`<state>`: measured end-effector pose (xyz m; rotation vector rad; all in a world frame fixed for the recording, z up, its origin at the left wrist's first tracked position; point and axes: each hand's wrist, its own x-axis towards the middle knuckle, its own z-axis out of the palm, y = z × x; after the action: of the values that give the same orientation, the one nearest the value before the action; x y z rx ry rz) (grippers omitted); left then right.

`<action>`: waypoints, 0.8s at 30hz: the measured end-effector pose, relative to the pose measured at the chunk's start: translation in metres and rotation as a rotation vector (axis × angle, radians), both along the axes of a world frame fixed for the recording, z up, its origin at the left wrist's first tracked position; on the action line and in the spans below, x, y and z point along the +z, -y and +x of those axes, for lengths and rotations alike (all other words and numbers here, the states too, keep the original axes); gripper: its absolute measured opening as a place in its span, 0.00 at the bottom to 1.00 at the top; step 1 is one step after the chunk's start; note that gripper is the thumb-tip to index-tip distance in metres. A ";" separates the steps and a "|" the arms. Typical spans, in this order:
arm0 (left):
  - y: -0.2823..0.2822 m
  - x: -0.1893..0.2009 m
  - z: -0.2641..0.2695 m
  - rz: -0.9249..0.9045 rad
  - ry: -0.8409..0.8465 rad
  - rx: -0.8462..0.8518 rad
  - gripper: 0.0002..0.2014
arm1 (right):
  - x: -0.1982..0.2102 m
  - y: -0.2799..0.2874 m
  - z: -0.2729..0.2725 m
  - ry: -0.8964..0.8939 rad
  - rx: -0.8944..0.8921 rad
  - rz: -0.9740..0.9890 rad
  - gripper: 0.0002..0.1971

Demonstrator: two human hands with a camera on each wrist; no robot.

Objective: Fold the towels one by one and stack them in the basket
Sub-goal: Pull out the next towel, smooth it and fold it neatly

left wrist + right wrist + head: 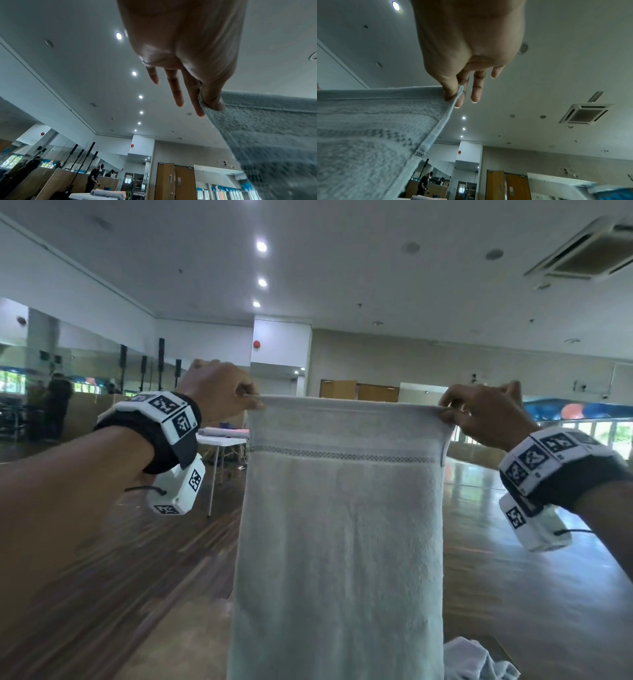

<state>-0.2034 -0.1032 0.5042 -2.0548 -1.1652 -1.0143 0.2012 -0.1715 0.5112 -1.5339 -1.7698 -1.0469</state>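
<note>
I hold a white towel (pixel 339 535) up in the air, hanging full length in front of me, with a grey patterned band near its top. My left hand (pixel 222 395) pinches the towel's top left corner between thumb and forefinger. My right hand (pixel 486 412) pinches the top right corner the same way. In the left wrist view the left hand (pixel 207 97) has its thumb pressed on the towel (pixel 267 135), other fingers straight. The right wrist view shows the right hand (pixel 455 94) pinching the towel (pixel 373 128) hem. No basket is in view.
Another crumpled white towel (pixel 479 659) lies at the bottom right on a brown surface. A white folding table (pixel 222 443) with folded cloths stands behind on the wooden floor. People stand far off at the left by mirrors. Wooden doors are at the back.
</note>
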 end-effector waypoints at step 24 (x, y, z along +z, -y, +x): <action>-0.167 -0.170 0.027 -0.271 -0.011 -0.007 0.09 | -0.177 -0.177 0.010 -0.261 -0.025 -0.205 0.02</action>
<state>-0.1759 0.0638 0.3340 -2.2693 -1.3530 -0.8865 0.2112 0.0058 0.3341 -1.7320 -1.7189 -0.6559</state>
